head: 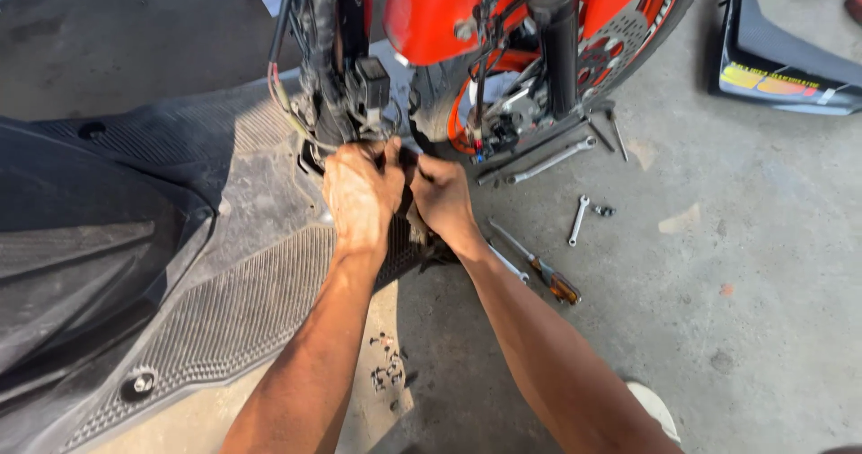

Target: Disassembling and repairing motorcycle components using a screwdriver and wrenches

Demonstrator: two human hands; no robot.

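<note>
Left hand (362,193): centre of view, fingers curled tight over a dark part at the front edge of the scooter's footboard; knuckles up, forearm running down to 6 o'clock.
Right hand (441,198): just beside the left hand at its 3 o'clock, touching it; fingers clenched on the same dark part, thumb side toward the left hand.
Gripped part (409,159): black, mostly hidden by both hands; exact shape cannot be told. It sits below the wiring and black connector box (370,83) at 12 o'clock of the hands.
Footboard (242,301): grey ribbed plastic panel, dusty, stretching from the hands toward 8 o'clock.
Front wheel (611,50): at 1 o'clock, orange rim with a brake disc, orange fender (431,14) beside it.
Screwdriver (539,265): on the concrete at 4 o'clock of the right hand, just beside the forearm, amber handle.
Wrenches: a long one (549,159) at 2 o'clock near the tyre; a short one (578,220) at 3 o'clock, apart from the hands.
Loose screws (386,373): small dark cluster on the floor at 6 o'clock, between the two forearms.
Seat (781,59): black, detached, lying far off at 2 o'clock.
</note>
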